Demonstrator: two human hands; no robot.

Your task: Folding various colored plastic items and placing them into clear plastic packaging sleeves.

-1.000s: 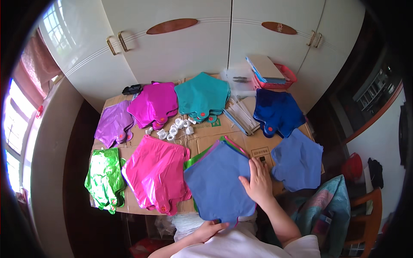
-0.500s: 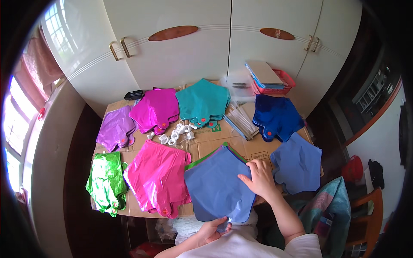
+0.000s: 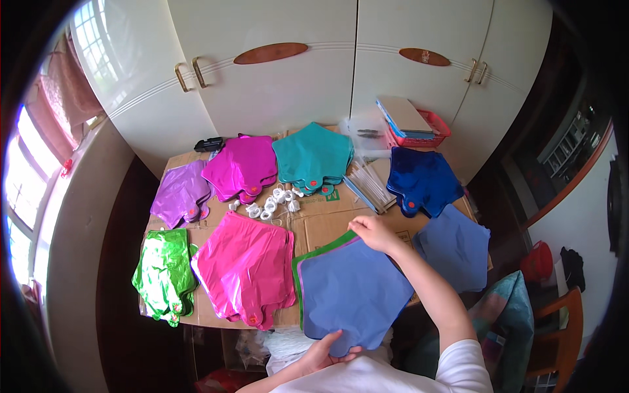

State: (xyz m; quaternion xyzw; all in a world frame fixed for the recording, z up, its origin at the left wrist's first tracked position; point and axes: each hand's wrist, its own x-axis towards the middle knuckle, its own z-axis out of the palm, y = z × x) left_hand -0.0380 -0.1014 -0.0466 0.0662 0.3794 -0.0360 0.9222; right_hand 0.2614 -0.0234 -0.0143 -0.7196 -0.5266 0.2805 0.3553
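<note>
A small stack of flat star-shaped foil balloons (image 3: 357, 291) lies in front of me, its top sheet dull blue with green and purple edges peeking out at the upper left. My left hand (image 3: 327, 357) grips the tail at the bottom, thumb on top and fingers underneath. At the far point, my right hand (image 3: 375, 234) pinches the stack, fingers closed. Left of it, nearly touching, is a pile of pink foil balloons (image 3: 242, 272). A similar dull blue pile (image 3: 453, 252) sits to the right, partly behind my right forearm.
More balloon piles stand around: green (image 3: 164, 275), lilac (image 3: 181, 191), magenta (image 3: 240, 167), teal (image 3: 314, 154) and dark blue (image 3: 424, 177). White ribbon rolls (image 3: 270, 208), pale sticks (image 3: 372, 183) and a red basket (image 3: 426, 134) share the cardboard-covered table (image 3: 327, 236). A wooden chair (image 3: 569, 334) is at right.
My right hand has moved from the stack's right edge to its far tip. The stack has shifted right and slightly nearer me, showing more green and purple edge. My left hand still holds the bottom.
</note>
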